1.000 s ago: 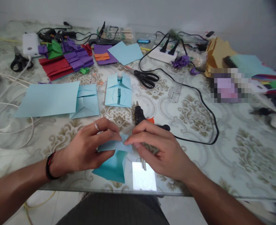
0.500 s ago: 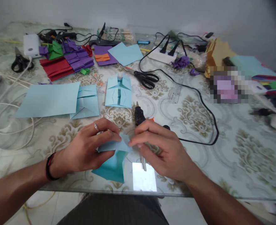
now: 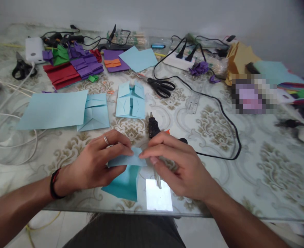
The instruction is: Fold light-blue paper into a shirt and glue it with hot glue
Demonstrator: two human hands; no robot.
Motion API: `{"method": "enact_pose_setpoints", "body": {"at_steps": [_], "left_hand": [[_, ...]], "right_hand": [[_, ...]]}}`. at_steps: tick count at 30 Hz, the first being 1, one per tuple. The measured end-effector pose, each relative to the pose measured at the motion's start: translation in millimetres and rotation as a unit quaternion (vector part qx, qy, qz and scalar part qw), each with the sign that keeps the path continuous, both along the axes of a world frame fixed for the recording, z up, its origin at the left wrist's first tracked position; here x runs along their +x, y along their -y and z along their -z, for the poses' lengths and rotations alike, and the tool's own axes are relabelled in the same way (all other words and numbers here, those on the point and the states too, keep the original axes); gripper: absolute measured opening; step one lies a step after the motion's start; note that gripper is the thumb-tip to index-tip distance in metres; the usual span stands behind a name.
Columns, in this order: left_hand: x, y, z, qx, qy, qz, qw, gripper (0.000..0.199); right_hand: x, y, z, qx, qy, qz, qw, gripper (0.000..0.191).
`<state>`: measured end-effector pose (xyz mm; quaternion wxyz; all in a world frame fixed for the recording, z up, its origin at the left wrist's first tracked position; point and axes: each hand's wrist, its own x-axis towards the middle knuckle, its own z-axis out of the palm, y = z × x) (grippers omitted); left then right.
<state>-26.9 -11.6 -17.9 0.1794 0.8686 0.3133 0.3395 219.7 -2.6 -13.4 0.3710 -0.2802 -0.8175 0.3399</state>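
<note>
A folded sheet of light blue paper (image 3: 125,179) is held just above the table's front edge, its lower part hanging down in a darker shade. My left hand (image 3: 97,162), with a ring and a dark bracelet, pinches its upper left part. At the right end of the fold, the fingertips of my right hand (image 3: 176,165) press on the paper, the thumb a little lower. Partly hidden under my right hand lies a black glue gun (image 3: 153,125), a clear glue stick (image 3: 157,181) showing below. A folded light blue paper piece (image 3: 130,101) lies beyond my hands.
A flat blue sheet (image 3: 55,109) overlaps another folded blue piece (image 3: 96,115) on the left. Black scissors (image 3: 162,88), a clear ruler (image 3: 194,100) and a power strip (image 3: 179,61) lie farther back. A black cable (image 3: 229,120) loops at right. Red and purple folded papers (image 3: 63,74) are piled at back left.
My right fingertips have shifted slightly left onto the fold, and the thumb sits a little apart from them. My left hand and the paper are almost unmoved.
</note>
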Motion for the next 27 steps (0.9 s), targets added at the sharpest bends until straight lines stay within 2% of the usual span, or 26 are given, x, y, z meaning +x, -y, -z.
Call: {"method": "enact_pose_setpoints", "body": {"at_steps": [13,27], "left_hand": [[0.4,-0.3,0.1,0.001,0.002,0.000,1.000,0.026],[-0.8,0.1,0.7,-0.002,0.006,0.006,1.000,0.021]], "right_hand": [[1.0,-0.1,1.7,0.001,0.008,-0.011,1.000,0.025],[1.0,0.7,1.1,0.001,0.014,-0.002,1.000,0.023]]}}
